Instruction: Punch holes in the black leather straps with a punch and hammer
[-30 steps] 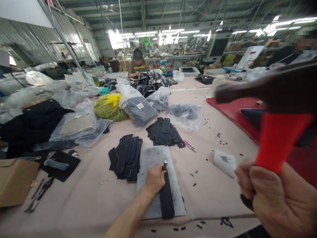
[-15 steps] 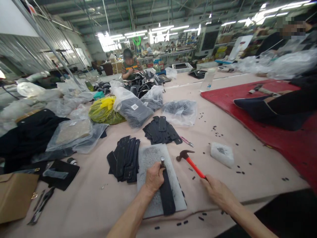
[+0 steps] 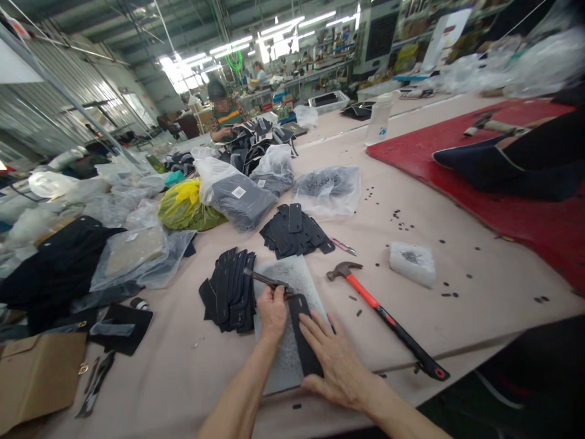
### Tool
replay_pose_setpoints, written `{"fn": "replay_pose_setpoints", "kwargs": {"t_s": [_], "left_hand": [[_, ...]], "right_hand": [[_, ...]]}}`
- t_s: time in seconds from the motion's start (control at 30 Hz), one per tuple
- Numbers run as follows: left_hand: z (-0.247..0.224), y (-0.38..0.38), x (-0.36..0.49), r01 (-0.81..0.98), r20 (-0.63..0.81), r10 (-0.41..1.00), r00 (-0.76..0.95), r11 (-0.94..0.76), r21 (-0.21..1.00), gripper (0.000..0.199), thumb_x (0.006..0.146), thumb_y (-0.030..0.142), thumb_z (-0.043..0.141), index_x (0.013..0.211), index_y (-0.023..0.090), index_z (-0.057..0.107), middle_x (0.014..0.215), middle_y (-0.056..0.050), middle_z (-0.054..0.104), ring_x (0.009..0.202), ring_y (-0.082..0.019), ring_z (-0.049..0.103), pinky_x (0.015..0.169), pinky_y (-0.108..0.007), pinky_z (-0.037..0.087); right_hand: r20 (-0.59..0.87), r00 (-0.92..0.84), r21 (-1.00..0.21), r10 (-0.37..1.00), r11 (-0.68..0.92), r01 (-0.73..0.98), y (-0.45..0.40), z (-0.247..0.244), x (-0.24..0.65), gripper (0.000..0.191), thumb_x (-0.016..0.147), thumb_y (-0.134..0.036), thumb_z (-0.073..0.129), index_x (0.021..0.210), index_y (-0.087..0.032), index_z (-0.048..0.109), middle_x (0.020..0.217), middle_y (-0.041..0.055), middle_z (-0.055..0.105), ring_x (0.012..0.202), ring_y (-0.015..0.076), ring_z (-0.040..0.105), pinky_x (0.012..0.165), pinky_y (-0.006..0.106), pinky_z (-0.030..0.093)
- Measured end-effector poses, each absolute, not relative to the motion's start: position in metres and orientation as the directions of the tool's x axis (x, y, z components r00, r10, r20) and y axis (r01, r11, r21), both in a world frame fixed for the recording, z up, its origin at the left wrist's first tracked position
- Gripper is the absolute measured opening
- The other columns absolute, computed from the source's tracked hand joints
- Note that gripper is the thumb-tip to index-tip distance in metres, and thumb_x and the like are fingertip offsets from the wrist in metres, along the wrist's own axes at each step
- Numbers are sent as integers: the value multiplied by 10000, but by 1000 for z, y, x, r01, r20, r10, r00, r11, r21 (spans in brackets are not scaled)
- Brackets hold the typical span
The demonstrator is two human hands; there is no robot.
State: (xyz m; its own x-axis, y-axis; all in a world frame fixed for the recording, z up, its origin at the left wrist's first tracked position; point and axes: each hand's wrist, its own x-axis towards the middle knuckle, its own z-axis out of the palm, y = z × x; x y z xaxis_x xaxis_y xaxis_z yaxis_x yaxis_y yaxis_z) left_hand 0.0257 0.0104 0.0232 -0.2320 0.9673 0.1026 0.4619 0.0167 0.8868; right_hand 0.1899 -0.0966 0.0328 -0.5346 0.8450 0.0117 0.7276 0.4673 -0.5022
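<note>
Between the fingers of my left hand (image 3: 272,314) is a dark metal punch (image 3: 267,279), tilted so that its shaft points left. A black strip (image 3: 301,323) with a small slot at its far end lies on the grey board (image 3: 286,366). My right hand (image 3: 336,360) rests on the strip's right side, fingers stretched out and spread. To the right, a claw hammer (image 3: 384,314) with a red and black handle lies on the table, out of both hands. A stack of black strips (image 3: 228,289) touches the board's left side, and another pile (image 3: 295,230) sits beyond it.
Pink-handled thread snips (image 3: 342,246) and a wrapped white block (image 3: 412,263) lie on the right. Small black cut-outs are scattered about. Bagged goods (image 3: 240,195) and a yellow bag (image 3: 189,207) stand behind. A co-worker's sleeve (image 3: 516,161) is over the red mat (image 3: 411,134).
My right hand has let go of the hammer and come left onto the black strip. In my left hand the punch has gone from upright to tilted, off the strip's end.
</note>
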Motion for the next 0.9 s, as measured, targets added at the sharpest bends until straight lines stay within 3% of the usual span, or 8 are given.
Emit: {"fn": "replay_pose_setpoints", "kwargs": {"t_s": [0.07, 0.3, 0.5, 0.67, 0.9], "left_hand": [[29, 15, 19, 396, 71, 964, -256, 37, 918, 193, 864, 327, 531, 828, 168, 633, 746, -35, 713, 673, -180, 668, 630, -266, 507], [31, -17, 6, 479, 112, 978, -178, -13, 878, 184, 845, 310, 571, 804, 168, 681, 751, -36, 716, 715, -192, 663, 689, -276, 502], [33, -31, 5, 443, 129, 972, -194, -31, 896, 200, 856, 304, 569, 899, 168, 709, 865, -60, 738, 825, -215, 683, 772, -301, 521], [35, -27, 4, 431, 137, 982, -131, -68, 900, 195, 852, 269, 558, 904, 163, 713, 851, -56, 741, 831, -210, 691, 785, -305, 535], [18, -36, 9, 380, 132, 991, -32, -110, 918, 180, 841, 213, 548, 888, 169, 716, 893, -55, 744, 852, -205, 699, 790, -311, 562]], "right_hand": [[-11, -569, -512, 822, 484, 709, -95, 32, 196, 1083, 689, -595, 694, 1528, -137, 186, 1591, 125, 167, 1452, 368, 77, 1153, 609, 65], [16, -623, -502, 782, 545, 671, -87, 21, 201, 1085, 732, -595, 664, 1540, -139, 103, 1599, 123, 97, 1465, 331, 55, 1169, 559, -41], [46, -625, -490, 779, 563, 665, -29, 24, 186, 983, 799, -683, 538, 1509, -77, 231, 1577, 179, 168, 1462, 329, 89, 1169, 558, -6], [61, -586, -508, 808, 531, 679, -5, 27, 187, 1019, 750, -711, 578, 1498, -92, 265, 1566, 197, 201, 1452, 334, 145, 1147, 604, 30], [41, -491, -551, 870, 429, 716, -36, 11, 206, 731, 845, -553, 543, 1460, -197, 373, 1564, 129, 260, 1453, 335, 131, 1111, 643, 118]]}}
